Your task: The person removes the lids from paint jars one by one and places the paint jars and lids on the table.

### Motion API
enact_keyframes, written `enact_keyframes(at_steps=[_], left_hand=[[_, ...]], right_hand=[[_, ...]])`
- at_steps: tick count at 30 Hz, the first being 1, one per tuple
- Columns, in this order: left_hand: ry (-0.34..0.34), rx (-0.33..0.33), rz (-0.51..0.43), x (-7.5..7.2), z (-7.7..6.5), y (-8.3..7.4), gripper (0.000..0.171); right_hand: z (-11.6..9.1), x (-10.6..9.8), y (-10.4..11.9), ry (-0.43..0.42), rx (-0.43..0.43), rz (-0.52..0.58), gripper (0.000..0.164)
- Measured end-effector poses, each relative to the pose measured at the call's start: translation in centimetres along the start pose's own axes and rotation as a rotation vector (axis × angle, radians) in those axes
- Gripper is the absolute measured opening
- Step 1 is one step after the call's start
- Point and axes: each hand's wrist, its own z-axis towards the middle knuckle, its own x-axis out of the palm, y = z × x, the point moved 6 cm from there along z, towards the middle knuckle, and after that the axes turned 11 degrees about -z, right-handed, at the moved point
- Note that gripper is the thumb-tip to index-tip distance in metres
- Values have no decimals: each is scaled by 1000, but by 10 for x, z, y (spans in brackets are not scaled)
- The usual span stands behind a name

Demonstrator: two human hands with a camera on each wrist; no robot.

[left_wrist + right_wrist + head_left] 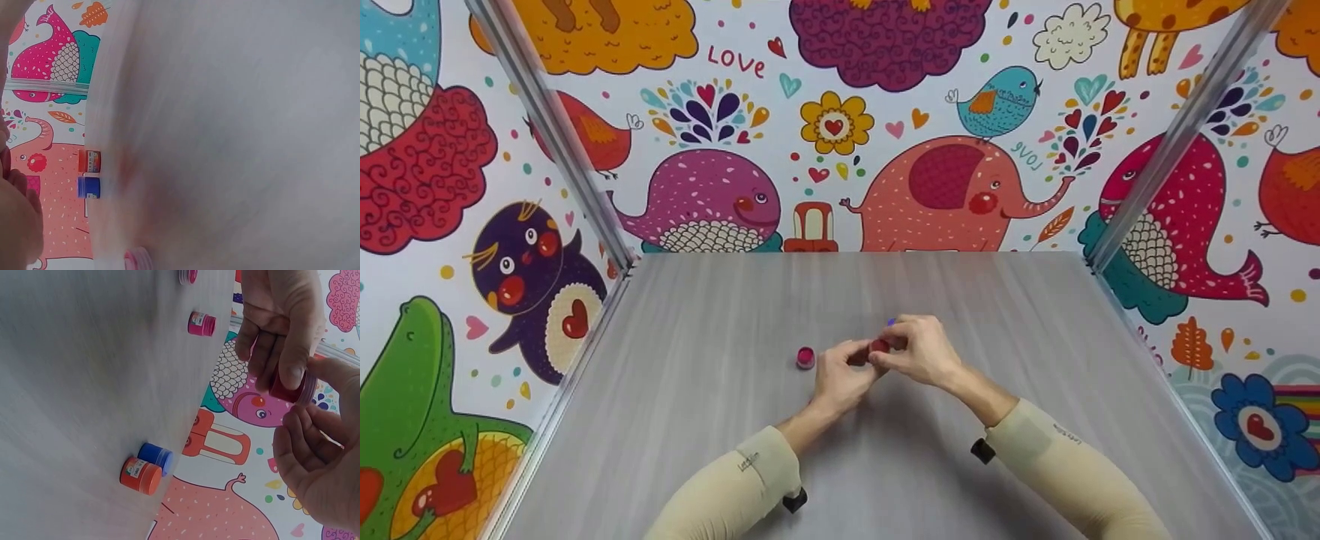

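Observation:
A small dark red paint jar (285,390) with a clear screw lid (308,389) is held between both hands above the table. My left hand (844,375) grips the jar body, its thumb pressed along the side in the right wrist view. From the other end, my right hand (924,351) pinches the lid between thumb and fingers. The lid appears to be on the jar; whether it is loose I cannot tell. Left of the hands in the head view, a pink jar (805,358) stands on the table.
An orange jar (140,475) and a blue jar (156,457) stand close together beyond the hands, mostly hidden in the head view. The right wrist view shows a magenta jar (201,324) and another pink container (188,277) cut off by the frame. Patterned walls enclose the grey table (697,315).

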Motion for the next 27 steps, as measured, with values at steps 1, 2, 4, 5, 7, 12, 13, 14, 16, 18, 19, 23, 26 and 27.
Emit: enact_keyframes(at_steps=[1,2,4,5,7,12,13,14,16,18,19,23,26,27], left_hand=[[4,1,-7,0,0,0,22],[8,2,-15,0,-1,-1,22],[12,10,-24,-1,-1,-2,22],[14,9,-30,-1,-2,-2,22],[12,7,-39,-1,-2,-3,21],[17,-5,-69,-1,-3,-2,22],[21,-1,-76,-2,-4,-2,21],[26,4,-81,-2,-4,-2,21],[36,17,-86,-2,-4,-3,20],[40,33,-91,-3,-5,-3,20],[42,37,-95,-3,-5,-3,21],[48,30,-107,-4,-6,-3,23],[60,25,-120,-5,-6,-5,20],[64,26,-124,-5,-6,-6,18]], right_hand=[[0,0,0,6,-8,8,19],[1,-1,0,15,-15,14,19],[2,-1,0,33,-25,27,19],[2,-1,0,41,-30,33,19],[3,-2,0,55,-40,41,19],[4,-3,1,96,-99,47,18],[4,-4,2,104,-115,47,19],[4,-4,3,112,-132,45,19],[5,-6,4,126,-167,46,19],[5,-7,6,132,-198,45,18],[6,-8,7,136,-211,46,18],[6,-9,9,155,-255,66,16],[7,-10,10,179,-283,79,17],[7,-11,10,188,-289,79,17]])
